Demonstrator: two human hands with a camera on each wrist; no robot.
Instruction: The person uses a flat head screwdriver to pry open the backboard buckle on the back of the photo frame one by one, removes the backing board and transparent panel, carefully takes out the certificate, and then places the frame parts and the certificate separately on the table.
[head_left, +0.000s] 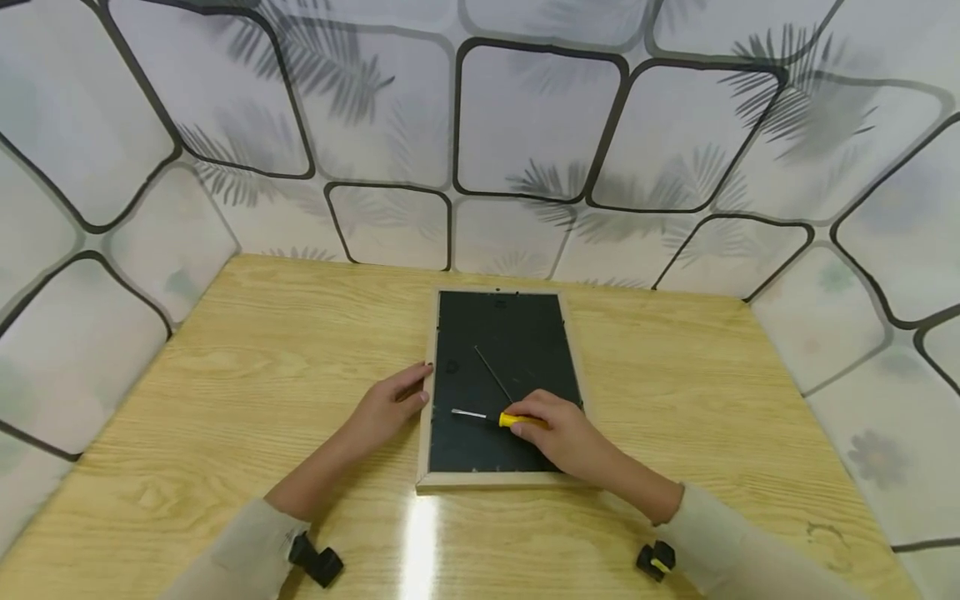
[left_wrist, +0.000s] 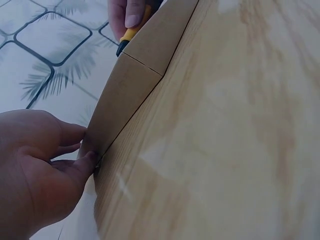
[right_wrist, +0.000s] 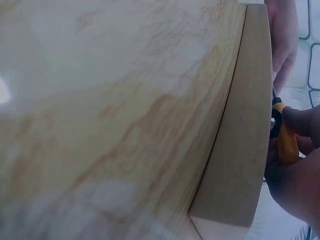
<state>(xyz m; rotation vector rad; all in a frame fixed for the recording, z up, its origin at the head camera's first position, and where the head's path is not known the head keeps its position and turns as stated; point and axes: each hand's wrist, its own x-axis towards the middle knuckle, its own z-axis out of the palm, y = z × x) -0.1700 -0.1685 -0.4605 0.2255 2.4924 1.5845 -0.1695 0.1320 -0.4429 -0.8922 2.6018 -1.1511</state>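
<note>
Head view: a picture frame [head_left: 498,385] lies face down near the middle of the wooden counter [head_left: 225,400], its black backing board up and its pale wood border all around. The left hand [head_left: 390,404] rests against the frame's left edge, fingers fairly straight and touching the border, curled around nothing. The right hand [head_left: 558,433] lies over the lower right part of the backing and grips the yellow handle of a small screwdriver [head_left: 487,416]; its metal shaft points left across the black board. A thin dark rod [head_left: 492,374] lies slanted on the backing just above the screwdriver.

The left wrist view shows the left hand's fingertips [left_wrist: 87,160] pressed to the frame's wooden side, with the yellow handle held by the other hand at the far end. In the right wrist view the frame's border runs up the middle, and the right hand's fingers [right_wrist: 300,120] are wrapped round the yellow handle just beside it.

Patterned panels [head_left: 540,117] with dark outlines and leaf shadows stand around the counter on three sides.
</note>
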